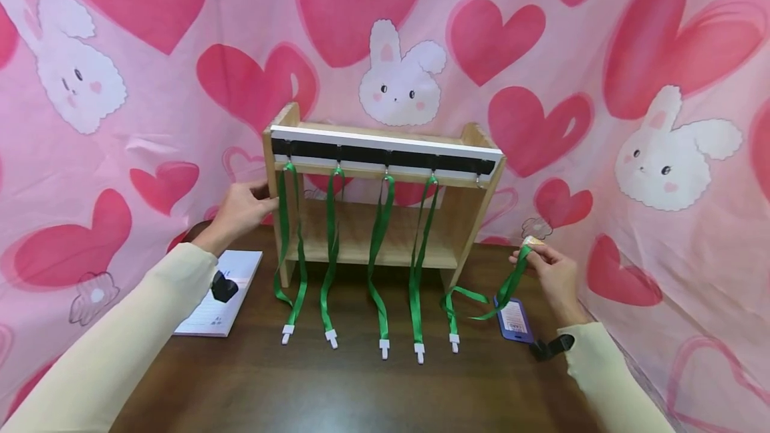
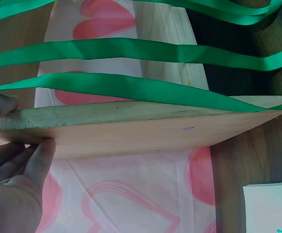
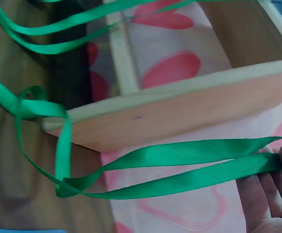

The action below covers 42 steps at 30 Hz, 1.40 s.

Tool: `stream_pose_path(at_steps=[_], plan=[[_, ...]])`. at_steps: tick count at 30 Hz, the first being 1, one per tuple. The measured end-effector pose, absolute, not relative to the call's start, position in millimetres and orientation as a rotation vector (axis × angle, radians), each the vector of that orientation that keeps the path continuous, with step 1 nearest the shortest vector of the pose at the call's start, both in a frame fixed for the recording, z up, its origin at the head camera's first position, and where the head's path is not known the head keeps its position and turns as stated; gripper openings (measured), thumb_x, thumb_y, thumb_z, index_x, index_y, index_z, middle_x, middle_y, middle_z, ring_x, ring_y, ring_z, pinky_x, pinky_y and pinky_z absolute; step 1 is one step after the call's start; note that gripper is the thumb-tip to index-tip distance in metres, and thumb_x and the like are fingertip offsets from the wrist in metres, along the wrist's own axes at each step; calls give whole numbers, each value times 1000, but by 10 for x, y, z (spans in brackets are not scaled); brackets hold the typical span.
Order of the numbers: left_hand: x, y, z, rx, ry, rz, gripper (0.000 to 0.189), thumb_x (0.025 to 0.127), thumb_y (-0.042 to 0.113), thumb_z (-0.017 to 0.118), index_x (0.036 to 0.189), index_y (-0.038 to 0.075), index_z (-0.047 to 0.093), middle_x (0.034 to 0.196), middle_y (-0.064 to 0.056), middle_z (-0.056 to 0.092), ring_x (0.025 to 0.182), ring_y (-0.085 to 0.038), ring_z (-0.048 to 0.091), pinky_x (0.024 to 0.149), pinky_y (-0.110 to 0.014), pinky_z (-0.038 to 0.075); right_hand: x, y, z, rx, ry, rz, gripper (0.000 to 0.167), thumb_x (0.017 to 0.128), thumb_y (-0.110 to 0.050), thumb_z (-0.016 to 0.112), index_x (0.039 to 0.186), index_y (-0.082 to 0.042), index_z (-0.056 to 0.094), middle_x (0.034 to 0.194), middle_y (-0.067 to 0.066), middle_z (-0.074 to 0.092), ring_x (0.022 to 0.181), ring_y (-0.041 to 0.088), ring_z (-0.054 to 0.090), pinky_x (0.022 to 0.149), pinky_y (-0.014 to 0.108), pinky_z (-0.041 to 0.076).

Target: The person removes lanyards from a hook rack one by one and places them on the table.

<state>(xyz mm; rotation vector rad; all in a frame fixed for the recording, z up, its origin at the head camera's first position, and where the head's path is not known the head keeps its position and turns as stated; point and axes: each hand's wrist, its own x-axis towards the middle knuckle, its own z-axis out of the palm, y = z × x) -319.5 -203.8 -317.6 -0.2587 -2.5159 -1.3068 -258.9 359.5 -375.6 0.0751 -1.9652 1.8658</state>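
Note:
My left hand (image 1: 243, 212) grips the left side panel of a wooden rack (image 1: 375, 256), thumb on the front edge and fingers on the outer face in the left wrist view. Out to the right of the rack, my right hand (image 1: 555, 279) pinches the loop end of a green lanyard (image 3: 179, 153). That lanyard droops to a white clip (image 1: 454, 343) low in front of the rack. Several other green lanyards (image 1: 379, 239) hang from hooks along the rack's black strip (image 1: 385, 156). At the strip's right end is a bare metal hook (image 1: 479, 181).
A blue-framed card holder (image 1: 515, 321) lies on the dark wooden table (image 1: 337, 393), below my right hand. White paper pads (image 1: 219, 306) lie beneath my left forearm. Pink heart-and-rabbit cloth (image 1: 409, 32) hangs behind and at both sides.

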Motion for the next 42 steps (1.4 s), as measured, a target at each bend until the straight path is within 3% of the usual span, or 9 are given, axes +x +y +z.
stream_pose_path(at_steps=[14, 21, 25, 29, 34, 42], plan=[[-3133, -2110, -3184, -240, -2503, -1304, 52, 93, 32, 71, 137, 5, 63, 123, -22, 72, 101, -24, 66, 73, -4, 47, -2449, 3138, -4241, 294, -2397, 1922, 17, 100, -15, 63, 105, -1, 71, 91, 3, 80, 84, 13, 78, 75, 29, 64], [-3148, -2096, -3188, -234, -2515, -1286, 52, 94, 33, 70, 137, 6, 63, 123, -22, 72, 103, -24, 68, 79, -12, 54, -2572, 3070, -4454, 85, -2232, 2159, 23, 99, -6, 61, 112, 11, 68, 88, 4, 80, 83, 17, 78, 76, 31, 64], [-3163, -2086, -3186, -243, -2512, -1284, 49, 94, 29, 70, 137, 5, 63, 123, -23, 72, 103, -26, 68, 77, -10, 52, -2693, 3085, -4586, -80, -2139, 2240, 31, 99, -4, 60, 121, 17, 62, 88, 6, 80, 84, 18, 78, 75, 29, 64], [-3172, -2077, -3195, -259, -2505, -1280, 47, 94, 25, 71, 135, 3, 64, 121, -23, 72, 100, -24, 67, 72, -3, 47, -2768, 3121, -4712, -219, -2136, 2196, 27, 98, -3, 60, 119, 13, 66, 85, 3, 80, 79, 16, 78, 71, 28, 64], [-3181, -2067, -3196, -251, -2520, -1282, 50, 94, 27, 71, 137, 3, 63, 124, -23, 71, 101, -26, 66, 73, -4, 47, -2817, 3198, -4848, -320, -2184, 2053, 21, 97, -4, 62, 112, 6, 73, 73, -8, 76, 66, 10, 74, 64, 25, 63], [-3227, -2040, -3183, -269, -2524, -1284, 50, 94, 23, 70, 138, 1, 61, 125, -24, 70, 106, -28, 67, 73, -2, 46, -2837, 3313, -5026, -374, -2254, 1974, 28, 97, -7, 65, 118, 10, 70, 75, -3, 78, 69, 8, 74, 64, 22, 61]])
